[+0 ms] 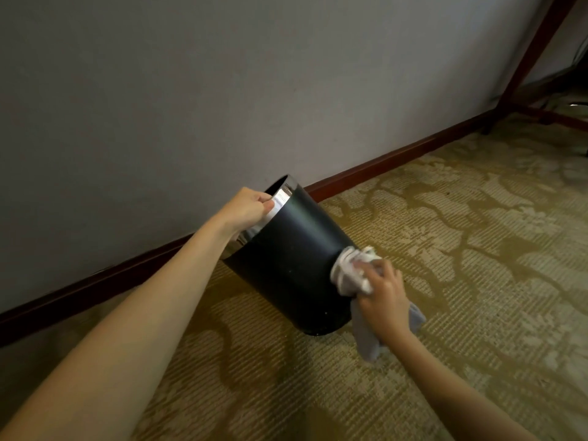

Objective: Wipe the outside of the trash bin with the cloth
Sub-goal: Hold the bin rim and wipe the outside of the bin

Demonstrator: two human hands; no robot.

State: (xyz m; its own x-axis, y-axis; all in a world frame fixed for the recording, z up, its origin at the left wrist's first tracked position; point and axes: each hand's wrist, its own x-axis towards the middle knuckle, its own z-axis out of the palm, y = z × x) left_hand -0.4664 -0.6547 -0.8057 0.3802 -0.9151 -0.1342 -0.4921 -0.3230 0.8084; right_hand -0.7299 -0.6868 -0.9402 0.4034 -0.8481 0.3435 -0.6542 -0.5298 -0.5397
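Head view:
Trash bin (296, 265): black, tilting toward the wall, its lower edge sitting on the carpet (461, 249) close to the baseboard (381, 160).
Left hand (246, 210): gripping the bin's shiny metal rim (281, 197), fingers (266, 205) curling over the edge.
Right hand (383, 297): holding the cloth (350, 272), fingers bunching it against the bin's lower outer side.
Cloth: pale grey, crumpled at the contact point, a loose tail hanging below the hand.
Contact: cloth appearing to be touching the bin; the hand is partly covering the spot.
Wall (222, 90): plain grey, standing behind the bin.
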